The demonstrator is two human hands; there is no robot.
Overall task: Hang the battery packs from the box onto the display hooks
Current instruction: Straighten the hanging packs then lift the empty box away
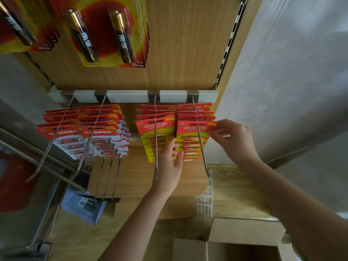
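Observation:
A red and yellow battery pack (194, 137) hangs at the front of the rightmost display hook (203, 153). My right hand (233, 140) pinches its upper right corner. My left hand (170, 166) holds its lower left edge, fingers spread against the card. Several more of the same packs hang behind it and on the neighbouring hook (156, 162). The open cardboard box (231, 247) stands at the bottom right; its inside is in shadow.
Two hooks at left carry red and white battery packs (99, 142). Larger red and yellow packs (111, 34) hang on the row above. Bare hooks (109, 178) jut out lower down. A white wall (291, 91) borders the right side.

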